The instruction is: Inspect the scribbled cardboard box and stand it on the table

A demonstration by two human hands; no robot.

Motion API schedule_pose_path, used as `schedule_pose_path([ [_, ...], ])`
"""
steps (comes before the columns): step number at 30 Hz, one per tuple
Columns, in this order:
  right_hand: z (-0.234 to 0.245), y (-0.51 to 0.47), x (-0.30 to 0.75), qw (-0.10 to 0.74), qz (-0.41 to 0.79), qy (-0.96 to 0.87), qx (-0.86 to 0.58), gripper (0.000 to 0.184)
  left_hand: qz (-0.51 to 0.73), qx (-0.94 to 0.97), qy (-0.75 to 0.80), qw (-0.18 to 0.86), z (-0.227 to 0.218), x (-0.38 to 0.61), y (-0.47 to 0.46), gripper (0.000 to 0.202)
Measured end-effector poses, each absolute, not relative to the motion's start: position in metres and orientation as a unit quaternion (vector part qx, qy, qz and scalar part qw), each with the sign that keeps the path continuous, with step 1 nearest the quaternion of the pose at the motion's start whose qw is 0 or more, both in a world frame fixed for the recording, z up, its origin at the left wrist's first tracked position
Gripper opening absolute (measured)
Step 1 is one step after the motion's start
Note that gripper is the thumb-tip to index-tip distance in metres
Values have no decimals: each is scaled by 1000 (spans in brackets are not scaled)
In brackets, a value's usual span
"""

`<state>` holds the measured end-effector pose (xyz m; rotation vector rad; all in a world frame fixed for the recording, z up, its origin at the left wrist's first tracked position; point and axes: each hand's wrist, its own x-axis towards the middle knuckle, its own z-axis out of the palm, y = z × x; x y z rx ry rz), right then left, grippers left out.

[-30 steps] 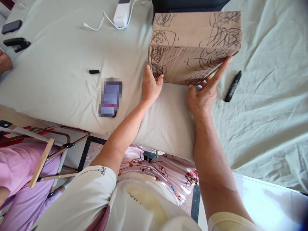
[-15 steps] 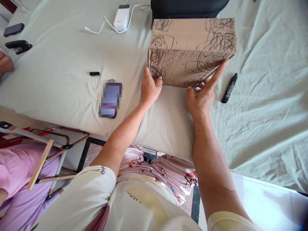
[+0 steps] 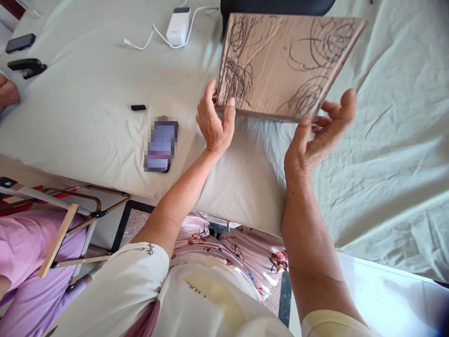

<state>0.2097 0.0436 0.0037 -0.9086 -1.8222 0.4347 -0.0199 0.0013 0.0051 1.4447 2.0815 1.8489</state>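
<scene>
A brown cardboard box (image 3: 280, 61) covered in black scribbles is lifted off the sheet and tipped so a broad face looks at me. My left hand (image 3: 213, 122) grips its lower left corner, thumb and fingers pinching the edge. My right hand (image 3: 317, 136) cups under the lower right edge, palm up, fingers curled round the underside. A phone (image 3: 160, 143) lies on the sheet left of my left hand.
A pale sheet (image 3: 386, 154) covers the surface. A small black cap (image 3: 138, 107) lies near the phone. A white charger with cable (image 3: 177, 25) sits at the back, dark devices (image 3: 26, 66) far left. Another person's hand (image 3: 7, 92) and pink clothing (image 3: 21, 248) are at left.
The box rose off the sheet and tipped towards me. Both hands lifted with it; my right hand turned palm up under the edge. The black marker to the right is now hidden.
</scene>
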Motion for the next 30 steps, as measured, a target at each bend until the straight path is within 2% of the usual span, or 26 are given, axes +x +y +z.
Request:
schedule_pose_path([
  [3,7,40,207,589,134,-703,-375,57,597,474,647,-32,13,-18,-3,91],
  [8,4,44,199,633,169,-693,-300,52,516,482,708,3,14,-20,-1,66],
  [11,8,37,191,661,171,-678,-273,43,448,451,771,-33,21,-12,-1,58],
  [15,15,18,180,612,210,-729,-225,34,379,482,787,-71,31,6,-9,62],
  [18,15,11,177,553,222,-779,-196,42,374,560,738,-46,33,14,-15,55],
  [23,17,14,181,429,249,-793,-354,55,443,610,656,30,32,13,-17,64],
  [25,19,18,184,435,231,-783,-379,54,453,605,652,53,32,12,-16,59],
  [30,14,39,200,513,118,-759,-384,43,461,616,637,47,29,9,-13,52],
])
